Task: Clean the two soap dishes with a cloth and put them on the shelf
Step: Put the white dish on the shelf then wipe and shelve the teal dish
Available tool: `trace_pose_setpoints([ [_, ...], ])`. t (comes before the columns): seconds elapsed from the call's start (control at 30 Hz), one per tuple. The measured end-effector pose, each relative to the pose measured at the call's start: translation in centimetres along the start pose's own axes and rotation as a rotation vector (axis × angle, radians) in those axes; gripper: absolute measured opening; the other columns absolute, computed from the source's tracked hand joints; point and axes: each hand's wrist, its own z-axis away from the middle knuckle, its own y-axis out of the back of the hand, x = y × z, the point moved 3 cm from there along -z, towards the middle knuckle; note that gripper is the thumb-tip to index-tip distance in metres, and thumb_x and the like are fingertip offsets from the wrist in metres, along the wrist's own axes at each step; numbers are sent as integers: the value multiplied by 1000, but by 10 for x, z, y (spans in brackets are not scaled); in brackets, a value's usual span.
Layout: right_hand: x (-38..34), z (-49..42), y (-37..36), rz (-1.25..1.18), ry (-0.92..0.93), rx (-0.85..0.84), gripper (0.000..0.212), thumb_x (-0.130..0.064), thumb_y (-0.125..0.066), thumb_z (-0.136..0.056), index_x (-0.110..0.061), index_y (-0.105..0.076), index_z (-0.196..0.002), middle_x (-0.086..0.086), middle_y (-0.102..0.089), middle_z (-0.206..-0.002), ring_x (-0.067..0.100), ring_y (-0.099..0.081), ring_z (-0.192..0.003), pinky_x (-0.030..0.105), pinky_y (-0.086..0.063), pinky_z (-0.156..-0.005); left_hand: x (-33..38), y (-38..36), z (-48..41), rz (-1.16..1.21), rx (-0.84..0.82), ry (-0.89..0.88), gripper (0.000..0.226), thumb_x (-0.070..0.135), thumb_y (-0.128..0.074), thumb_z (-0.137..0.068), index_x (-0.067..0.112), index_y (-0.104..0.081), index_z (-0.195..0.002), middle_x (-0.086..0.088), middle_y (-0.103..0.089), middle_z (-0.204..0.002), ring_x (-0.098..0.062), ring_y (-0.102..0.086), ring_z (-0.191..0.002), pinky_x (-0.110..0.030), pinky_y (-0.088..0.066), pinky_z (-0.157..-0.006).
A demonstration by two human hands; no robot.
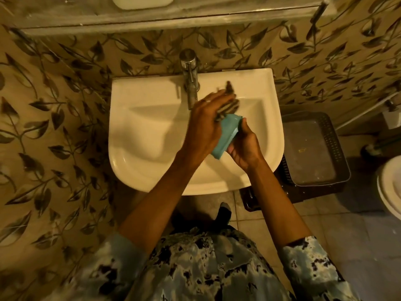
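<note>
Over the white sink [138,135] I hold a light blue soap dish [225,135], tilted on its edge, in my right hand [245,146]. My left hand [206,124] presses a dark striped cloth [230,103] against the dish's upper face. The cloth is blurred. A white object [143,1], perhaps the second soap dish, sits on the grey shelf [173,16] at the top edge, cut off by the frame.
A chrome tap [191,77] stands at the back of the sink, just left of my hands. A dark plastic basket [314,148] stands on the floor to the right. A white toilet rim [390,187] shows at the far right. Leaf-patterned tiles cover the wall.
</note>
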Motion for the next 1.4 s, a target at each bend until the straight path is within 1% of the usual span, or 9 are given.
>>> trace_pose_setpoints([
  [0.17,-5,5,-3,-195,-14,-50,84,-75,-20,-87,-13,-56,-130,13,-62,-128,29,-61,-117,43,-49,-99,2,-45,4,-586,-313,-226,46,17,-58,-87,22,-54,-133,-3,-47,-147,-23,-36,-140,-45,-17,-119],
  [0.3,-1,10,7,-288,-50,-58,92,-82,-25,-81,-8,-71,-111,17,-70,-114,30,-69,-104,42,-58,-85,-7,-42,28,-556,-323,-296,50,17,-57,-84,20,-54,-133,-5,-46,-147,-26,-35,-141,-45,-18,-117],
  [0.5,-12,11,19,-96,-80,24,72,-63,-36,-92,-6,-52,-132,18,-65,-120,30,-63,-109,42,-49,-98,-29,-17,76,-355,-321,-250,71,-18,-56,-71,16,-55,-132,-7,-40,-149,-28,-27,-143,-39,-10,-119],
  [0.63,-10,11,17,18,-133,143,54,-48,-34,-100,-9,-51,-133,12,-65,-113,27,-68,-94,40,-58,-78,-39,-8,97,-307,-325,-261,74,-25,-51,-68,13,-56,-132,-3,-34,-149,-29,-25,-144,-50,-18,-118],
  [0.83,-28,13,28,52,-56,212,40,-42,-32,-102,-12,-57,-110,7,-71,-94,26,-74,-78,44,-61,-66,-62,9,112,-294,-345,-150,65,-22,-44,-69,7,-62,-125,-5,-39,-147,-23,-31,-141,-40,-32,-114],
  [0.97,-43,17,38,109,-12,240,36,-41,-35,-102,-15,-59,-103,5,-70,-95,25,-72,-87,47,-59,-77,-70,27,104,-202,-62,182,43,-18,-54,-83,-3,-59,-123,-17,-59,-128,14,-57,-107,-10,-49,-90],
  [1.1,-36,20,34,162,29,276,31,-35,-36,-103,-15,-60,-102,4,-64,-92,19,-65,-86,39,-57,-74,-32,28,66,-37,157,106,43,-16,-58,-83,-2,-59,-123,-18,-56,-131,-16,-60,-114,-30,-55,-91],
  [1.23,-18,22,13,33,27,166,27,-21,-36,-102,-12,-61,-104,5,-70,-86,13,-69,-74,26,-57,-62,23,-17,32,-63,-85,-78,50,-12,-57,-84,8,-57,-129,-16,-44,-145,-28,-40,-136,-38,-40,-111],
  [1.4,-37,23,8,-205,7,209,43,-32,-33,-101,-4,-57,-122,17,-64,-109,25,-63,-95,34,-50,-94,9,-36,63,-271,-173,-268,66,-24,-48,-69,3,-57,-128,-19,-46,-144,-34,-29,-141,-46,-25,-117],
])
